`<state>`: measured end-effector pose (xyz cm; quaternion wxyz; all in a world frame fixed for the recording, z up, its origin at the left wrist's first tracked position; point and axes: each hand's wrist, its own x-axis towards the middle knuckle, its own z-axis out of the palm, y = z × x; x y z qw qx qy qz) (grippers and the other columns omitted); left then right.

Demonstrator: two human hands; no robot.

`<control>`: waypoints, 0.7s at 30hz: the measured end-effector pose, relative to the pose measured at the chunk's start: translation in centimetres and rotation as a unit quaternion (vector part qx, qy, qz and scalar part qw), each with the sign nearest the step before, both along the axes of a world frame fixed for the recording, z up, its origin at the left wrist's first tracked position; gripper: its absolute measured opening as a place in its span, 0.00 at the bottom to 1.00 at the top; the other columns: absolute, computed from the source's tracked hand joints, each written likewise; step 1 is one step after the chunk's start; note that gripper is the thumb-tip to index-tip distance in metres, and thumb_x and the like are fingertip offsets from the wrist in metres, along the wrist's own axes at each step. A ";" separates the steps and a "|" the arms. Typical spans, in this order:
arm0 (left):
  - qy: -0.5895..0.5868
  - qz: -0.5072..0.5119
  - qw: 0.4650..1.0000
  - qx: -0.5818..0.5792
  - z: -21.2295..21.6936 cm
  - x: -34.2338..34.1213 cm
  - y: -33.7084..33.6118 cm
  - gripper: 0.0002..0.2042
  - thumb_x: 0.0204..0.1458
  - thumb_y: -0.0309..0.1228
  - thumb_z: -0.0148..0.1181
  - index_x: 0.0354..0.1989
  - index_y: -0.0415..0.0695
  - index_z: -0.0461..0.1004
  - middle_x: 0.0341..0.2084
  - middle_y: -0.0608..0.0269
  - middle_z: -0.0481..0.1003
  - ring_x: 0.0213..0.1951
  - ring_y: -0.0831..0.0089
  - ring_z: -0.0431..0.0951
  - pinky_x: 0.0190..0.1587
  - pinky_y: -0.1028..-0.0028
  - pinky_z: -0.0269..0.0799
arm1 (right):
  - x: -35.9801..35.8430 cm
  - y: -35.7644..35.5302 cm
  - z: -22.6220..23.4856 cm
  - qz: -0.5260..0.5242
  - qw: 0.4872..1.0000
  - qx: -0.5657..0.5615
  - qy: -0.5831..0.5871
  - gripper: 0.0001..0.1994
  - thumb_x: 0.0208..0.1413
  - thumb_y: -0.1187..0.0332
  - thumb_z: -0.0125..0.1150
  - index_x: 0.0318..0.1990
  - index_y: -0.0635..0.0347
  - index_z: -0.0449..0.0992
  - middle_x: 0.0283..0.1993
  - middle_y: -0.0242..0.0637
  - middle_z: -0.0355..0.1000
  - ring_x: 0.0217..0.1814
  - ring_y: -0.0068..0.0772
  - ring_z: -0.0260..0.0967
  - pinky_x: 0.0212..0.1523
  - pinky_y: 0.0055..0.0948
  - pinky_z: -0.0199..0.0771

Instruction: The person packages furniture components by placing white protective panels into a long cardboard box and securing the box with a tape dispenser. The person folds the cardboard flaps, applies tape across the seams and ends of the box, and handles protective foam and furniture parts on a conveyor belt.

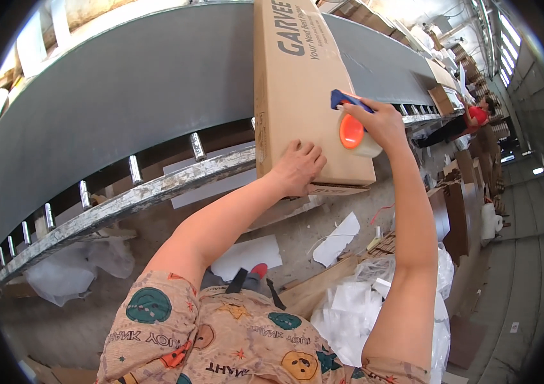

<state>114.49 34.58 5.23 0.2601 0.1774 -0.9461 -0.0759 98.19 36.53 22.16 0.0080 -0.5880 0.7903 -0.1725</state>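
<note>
A long brown cardboard box (297,83) lies across the conveyor, its near end jutting past the metal side rail toward me. My left hand (299,168) rests on the box's top near that end, fingers bent over the surface and nothing visibly gripped. In my right hand (377,121) is a tape dispenser (351,131) with a blue head and an orange hub, carrying a roll of clear tape (366,148). Its blue head is over the right part of the box top; whether it touches the cardboard I cannot tell.
The dark conveyor belt (124,77) runs left and right, edged by a worn metal rail (156,187) with short rollers. Plastic wrap (355,307) fills a container at lower right. Paper scraps (338,240) litter the floor. A person in red (477,116) stands farther along the line.
</note>
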 end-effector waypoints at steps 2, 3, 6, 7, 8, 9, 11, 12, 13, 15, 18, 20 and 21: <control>0.010 -0.001 1.000 -0.011 0.0 0.2 0.0 0.26 0.32 0.43 0.68 0.40 0.43 0.68 0.39 0.56 0.67 0.47 0.61 0.67 0.50 0.61 0.59 | 0.6 0.0 -0.7 -0.006 0.981 0.194 0.026 0.28 0.42 0.40 0.61 0.39 0.58 0.81 0.30 0.51 0.76 0.36 0.46 0.76 0.39 0.34 0.74; 0.013 -0.001 1.000 -0.004 0.3 0.2 0.0 0.26 0.32 0.42 0.68 0.39 0.43 0.67 0.39 0.56 0.67 0.47 0.61 0.67 0.50 0.61 0.59 | -0.3 3.1 -3.9 0.006 0.977 0.212 0.023 0.30 0.40 0.39 0.61 0.39 0.58 0.80 0.31 0.49 0.77 0.37 0.46 0.76 0.38 0.36 0.75; 0.002 0.009 1.000 0.008 0.5 1.8 -0.1 0.26 0.32 0.41 0.68 0.39 0.43 0.67 0.38 0.56 0.67 0.47 0.60 0.67 0.50 0.61 0.59 | 3.4 13.8 -9.2 -0.044 0.998 0.028 0.032 0.31 0.39 0.46 0.67 0.50 0.52 0.76 0.29 0.54 0.70 0.30 0.52 0.73 0.32 0.41 0.74; 0.008 0.007 1.000 0.001 0.7 1.9 -0.3 0.26 0.32 0.40 0.69 0.40 0.44 0.67 0.37 0.56 0.67 0.47 0.60 0.67 0.50 0.61 0.59 | 3.8 16.8 -12.1 -0.013 0.997 -0.028 0.064 0.32 0.39 0.49 0.69 0.54 0.49 0.74 0.30 0.53 0.65 0.26 0.55 0.70 0.28 0.43 0.73; -0.033 -0.002 0.999 0.020 0.7 1.8 -0.4 0.29 0.33 0.40 0.69 0.45 0.43 0.66 0.44 0.55 0.67 0.50 0.60 0.66 0.51 0.60 0.58 | 5.3 18.7 -14.2 -0.047 0.997 0.019 0.056 0.32 0.40 0.49 0.68 0.55 0.50 0.73 0.32 0.53 0.66 0.26 0.54 0.70 0.28 0.43 0.73; -0.032 -0.009 0.999 0.016 0.7 1.7 -0.5 0.29 0.33 0.40 0.69 0.45 0.43 0.66 0.44 0.55 0.67 0.50 0.60 0.66 0.51 0.60 0.58 | 6.2 20.0 -16.3 -0.055 0.997 0.015 0.057 0.32 0.40 0.49 0.68 0.55 0.50 0.73 0.32 0.53 0.66 0.26 0.54 0.70 0.28 0.43 0.73; -0.022 -0.027 0.999 0.019 0.6 1.2 -0.2 0.36 0.34 0.39 0.68 0.55 0.42 0.63 0.58 0.50 0.60 0.61 0.57 0.59 0.59 0.57 0.53 | 6.9 21.3 -18.8 -0.064 0.997 0.052 0.010 0.31 0.41 0.48 0.67 0.54 0.49 0.74 0.31 0.51 0.65 0.26 0.56 0.70 0.29 0.46 0.73; -0.026 -0.027 0.999 0.017 0.7 0.5 -0.2 0.36 0.34 0.39 0.68 0.55 0.42 0.63 0.58 0.50 0.60 0.61 0.57 0.59 0.59 0.57 0.53 | 5.9 20.4 -19.2 -0.064 0.997 0.050 0.007 0.31 0.41 0.48 0.67 0.54 0.49 0.74 0.31 0.51 0.65 0.26 0.56 0.70 0.29 0.46 0.73; -0.077 -0.057 0.995 -0.026 1.0 -0.1 -0.4 0.40 0.34 0.41 0.68 0.60 0.43 0.59 0.63 0.49 0.54 0.65 0.57 0.53 0.62 0.53 0.47 | 5.0 17.9 -18.9 -0.054 0.994 0.090 0.013 0.31 0.40 0.46 0.66 0.53 0.48 0.74 0.33 0.54 0.67 0.29 0.56 0.71 0.33 0.46 0.74; -0.134 -0.092 0.984 -0.071 1.7 -1.4 -1.0 0.45 0.35 0.43 0.67 0.65 0.44 0.55 0.68 0.49 0.48 0.69 0.58 0.48 0.65 0.48 0.42 | 2.8 13.2 -17.9 -0.046 0.991 0.129 0.012 0.32 0.39 0.44 0.65 0.53 0.48 0.74 0.35 0.57 0.69 0.33 0.57 0.73 0.36 0.45 0.75; -0.241 -0.080 0.967 -0.002 3.1 -3.3 -1.1 0.49 0.37 0.42 0.64 0.68 0.37 0.44 0.69 0.48 0.44 0.71 0.60 0.40 0.69 0.53 0.32 | 1.0 10.0 -18.3 -0.046 0.919 0.353 -0.167 0.32 0.35 0.41 0.63 0.48 0.50 0.77 0.41 0.56 0.74 0.43 0.49 0.75 0.44 0.39 0.75; -0.262 -0.062 0.963 0.005 3.1 -3.5 -1.4 0.50 0.37 0.44 0.64 0.68 0.38 0.44 0.69 0.48 0.43 0.71 0.60 0.40 0.70 0.54 0.31 | 1.0 11.2 -21.6 -0.013 0.949 0.260 -0.180 0.32 0.36 0.43 0.64 0.45 0.58 0.79 0.39 0.49 0.77 0.45 0.42 0.76 0.46 0.33 0.74; -0.283 -0.042 0.958 0.028 3.0 -3.5 -1.3 0.51 0.36 0.45 0.65 0.68 0.38 0.44 0.69 0.48 0.43 0.71 0.60 0.39 0.70 0.55 0.30 | -1.6 11.8 -22.3 -0.016 0.949 0.254 -0.184 0.32 0.36 0.43 0.64 0.45 0.58 0.79 0.39 0.49 0.77 0.45 0.42 0.76 0.46 0.33 0.74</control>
